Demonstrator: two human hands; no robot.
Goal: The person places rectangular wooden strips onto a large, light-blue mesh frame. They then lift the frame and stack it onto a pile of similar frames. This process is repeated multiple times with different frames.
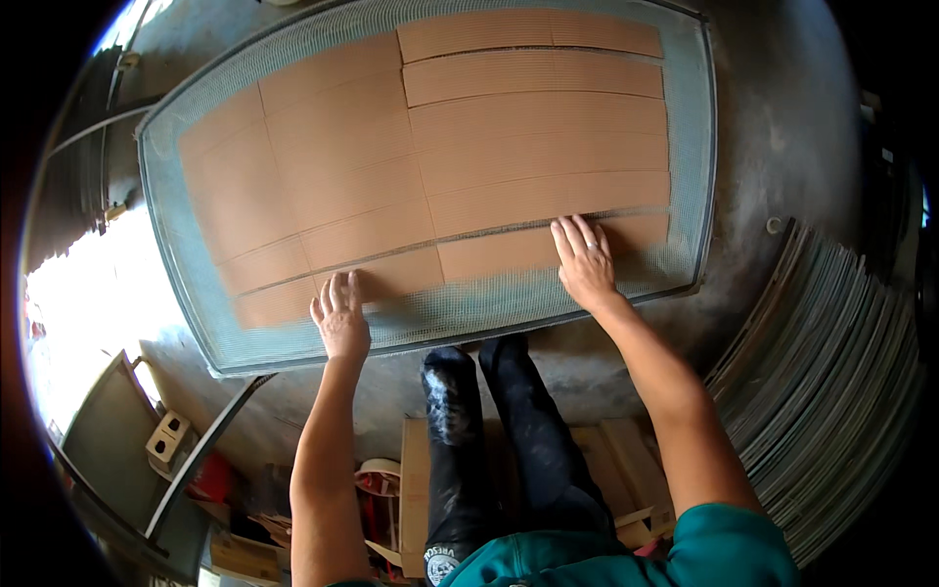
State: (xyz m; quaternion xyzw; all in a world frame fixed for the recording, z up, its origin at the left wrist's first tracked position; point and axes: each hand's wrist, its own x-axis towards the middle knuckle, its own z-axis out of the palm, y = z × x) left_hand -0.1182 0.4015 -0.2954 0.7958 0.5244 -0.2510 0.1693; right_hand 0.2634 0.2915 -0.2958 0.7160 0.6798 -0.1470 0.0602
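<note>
Before me lies a wide framed mesh screen [509, 292], pale green with a dark rim. Brown creased cardboard sheets [337, 147] cover most of it, with seams and fold lines running across. My left hand [340, 315] rests on the near strip of cardboard, left of the middle, its fingers stretched out. Farther right, my right hand [585, 260] lies flat over the near seam, fingers extended and a ring on one of them. Neither hand grips anything; both palms face down.
A tall stack of thin flat panels or frames [831, 372] stands at the right. At lower left are a bent metal bar [205, 455], a beige block with dark holes [168, 437] and a red object [210, 479]. Cardboard boxes [414, 489] sit beside my legs.
</note>
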